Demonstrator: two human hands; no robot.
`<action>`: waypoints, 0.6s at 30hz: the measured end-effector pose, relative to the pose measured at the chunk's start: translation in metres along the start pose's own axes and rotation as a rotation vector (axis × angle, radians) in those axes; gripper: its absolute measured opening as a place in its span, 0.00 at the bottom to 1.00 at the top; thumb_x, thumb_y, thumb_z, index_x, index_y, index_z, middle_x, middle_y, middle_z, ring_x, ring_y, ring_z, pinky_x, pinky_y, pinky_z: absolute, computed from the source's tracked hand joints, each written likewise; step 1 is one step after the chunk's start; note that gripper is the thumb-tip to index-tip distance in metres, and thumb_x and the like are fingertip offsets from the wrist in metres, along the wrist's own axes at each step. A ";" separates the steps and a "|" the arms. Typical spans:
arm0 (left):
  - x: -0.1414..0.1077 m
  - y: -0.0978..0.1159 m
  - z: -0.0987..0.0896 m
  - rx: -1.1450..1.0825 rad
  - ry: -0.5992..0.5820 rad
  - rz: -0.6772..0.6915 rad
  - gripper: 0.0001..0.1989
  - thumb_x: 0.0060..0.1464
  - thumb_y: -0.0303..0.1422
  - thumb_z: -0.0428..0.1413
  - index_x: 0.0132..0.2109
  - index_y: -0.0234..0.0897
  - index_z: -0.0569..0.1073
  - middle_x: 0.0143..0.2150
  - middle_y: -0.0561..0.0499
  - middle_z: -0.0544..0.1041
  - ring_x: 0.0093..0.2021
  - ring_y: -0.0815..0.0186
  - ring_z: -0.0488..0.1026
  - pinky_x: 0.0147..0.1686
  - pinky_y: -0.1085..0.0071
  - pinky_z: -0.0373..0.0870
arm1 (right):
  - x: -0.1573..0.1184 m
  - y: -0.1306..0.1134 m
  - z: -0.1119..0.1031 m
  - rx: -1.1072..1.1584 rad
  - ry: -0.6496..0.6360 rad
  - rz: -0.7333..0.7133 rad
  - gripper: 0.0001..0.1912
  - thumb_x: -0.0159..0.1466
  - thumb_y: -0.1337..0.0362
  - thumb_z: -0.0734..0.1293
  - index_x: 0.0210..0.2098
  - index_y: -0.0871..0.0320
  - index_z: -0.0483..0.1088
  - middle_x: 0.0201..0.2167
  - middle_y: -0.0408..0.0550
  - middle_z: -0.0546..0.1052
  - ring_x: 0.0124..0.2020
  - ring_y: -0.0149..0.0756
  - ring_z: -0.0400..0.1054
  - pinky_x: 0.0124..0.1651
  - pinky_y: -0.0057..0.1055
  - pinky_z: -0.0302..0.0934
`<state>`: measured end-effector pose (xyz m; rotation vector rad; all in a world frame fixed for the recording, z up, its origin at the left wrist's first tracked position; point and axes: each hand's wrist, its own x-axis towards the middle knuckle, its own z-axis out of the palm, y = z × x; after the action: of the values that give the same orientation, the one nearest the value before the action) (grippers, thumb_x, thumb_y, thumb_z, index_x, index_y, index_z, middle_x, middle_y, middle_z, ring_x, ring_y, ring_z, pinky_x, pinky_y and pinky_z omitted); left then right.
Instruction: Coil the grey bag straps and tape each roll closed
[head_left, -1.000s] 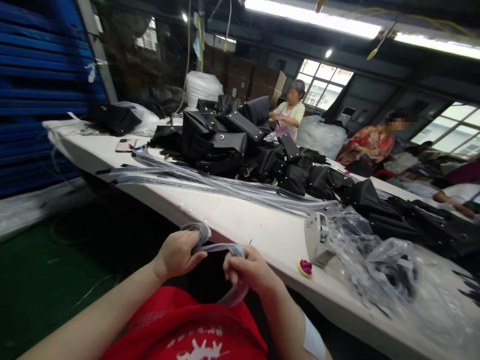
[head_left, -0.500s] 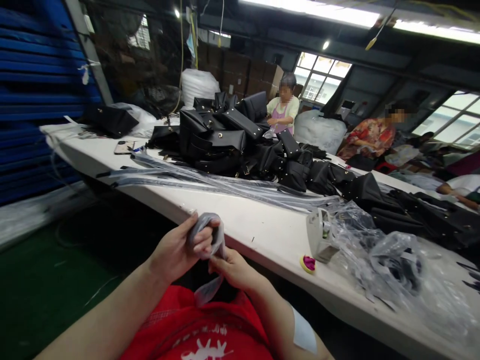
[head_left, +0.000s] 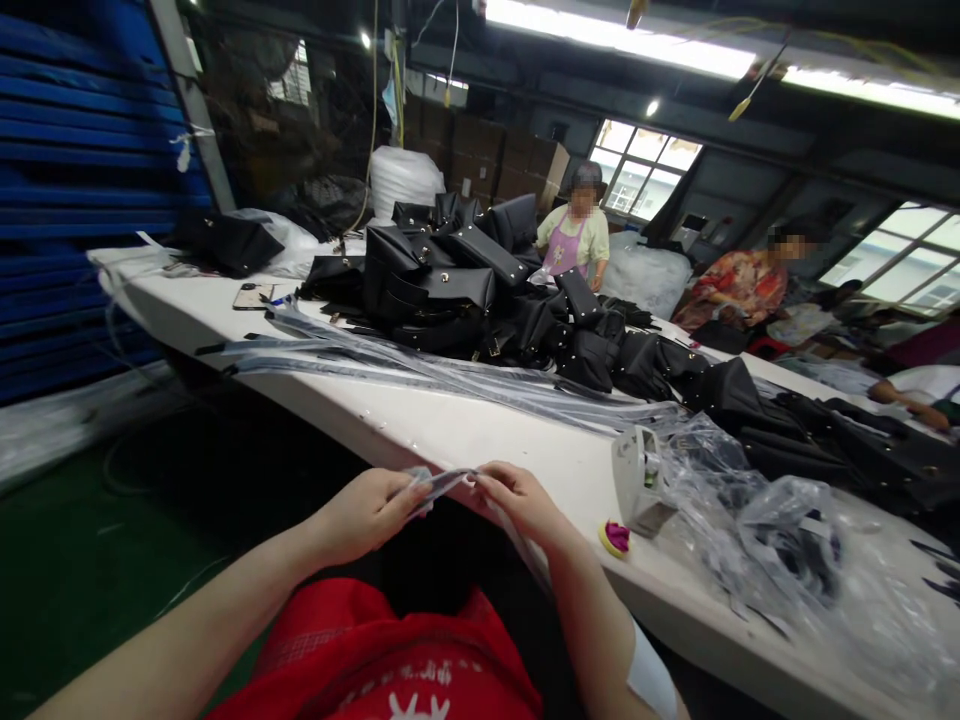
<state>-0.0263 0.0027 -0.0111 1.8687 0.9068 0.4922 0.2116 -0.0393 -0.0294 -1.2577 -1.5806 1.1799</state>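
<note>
A black strap in a clear plastic sleeve [head_left: 450, 480] stretches between my two hands, just off the table's near edge. My left hand [head_left: 375, 510] is closed on a bunched part of it, thumb on top. Fingers of my right hand [head_left: 517, 500] pinch the sleeved strap, and a length of it hangs down past that wrist. More sleeved straps [head_left: 420, 365] lie in a long bundle across the table. Behind them is a heap of black handbags [head_left: 450, 285] with metal studs.
On the white table [head_left: 480, 430] stand a tape dispenser [head_left: 641, 480] and a small yellow-rimmed container [head_left: 615, 538] with something magenta inside. Crumpled plastic bags [head_left: 795, 540] cover the right side. A phone [head_left: 253, 296] lies far left. Two co-workers [head_left: 574, 235] are across the table.
The strap was coiled around my left fingers; now it is drawn out between my hands. My right hand has moved up and right. The co-worker in the apron has lowered an arm.
</note>
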 end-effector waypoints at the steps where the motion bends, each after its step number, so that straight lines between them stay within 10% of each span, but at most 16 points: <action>1: -0.001 0.003 0.001 -0.168 -0.105 -0.099 0.27 0.57 0.53 0.45 0.26 0.36 0.73 0.15 0.52 0.67 0.14 0.69 0.60 0.16 0.74 0.52 | 0.004 0.004 0.002 -0.118 0.043 -0.017 0.20 0.63 0.48 0.62 0.38 0.59 0.74 0.34 0.49 0.76 0.37 0.38 0.68 0.43 0.33 0.60; 7: -0.002 -0.005 -0.007 -1.001 -0.210 -0.341 0.33 0.56 0.57 0.45 0.26 0.30 0.74 0.08 0.61 0.51 0.08 0.76 0.46 0.09 0.78 0.51 | 0.004 0.008 0.031 0.027 -0.031 -0.013 0.31 0.67 0.43 0.50 0.36 0.61 0.72 0.23 0.44 0.70 0.23 0.31 0.62 0.29 0.28 0.56; 11: 0.002 0.009 -0.028 -1.346 -0.107 -0.198 0.28 0.64 0.45 0.42 0.31 0.25 0.74 0.12 0.63 0.49 0.10 0.79 0.45 0.16 0.80 0.61 | 0.006 0.008 0.039 -0.060 0.116 -0.099 0.21 0.58 0.49 0.68 0.43 0.57 0.70 0.29 0.43 0.71 0.30 0.32 0.62 0.33 0.27 0.56; 15: 0.014 0.031 -0.042 -1.386 0.187 0.117 0.17 0.64 0.36 0.46 0.43 0.25 0.72 0.23 0.55 0.64 0.23 0.74 0.65 0.29 0.76 0.69 | 0.006 0.010 0.048 -0.027 -0.120 0.113 0.17 0.64 0.52 0.62 0.39 0.59 0.72 0.23 0.42 0.69 0.23 0.27 0.60 0.27 0.25 0.53; 18: 0.029 0.024 -0.031 -0.920 0.596 0.303 0.16 0.63 0.40 0.46 0.46 0.31 0.69 0.33 0.49 0.71 0.35 0.66 0.71 0.42 0.67 0.70 | -0.004 0.002 0.055 0.203 -0.367 0.166 0.22 0.64 0.48 0.61 0.38 0.62 0.71 0.20 0.41 0.69 0.18 0.24 0.57 0.22 0.23 0.50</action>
<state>-0.0196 0.0370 0.0227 0.9989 0.5820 1.4287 0.1608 -0.0534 -0.0460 -1.0993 -1.5821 1.7099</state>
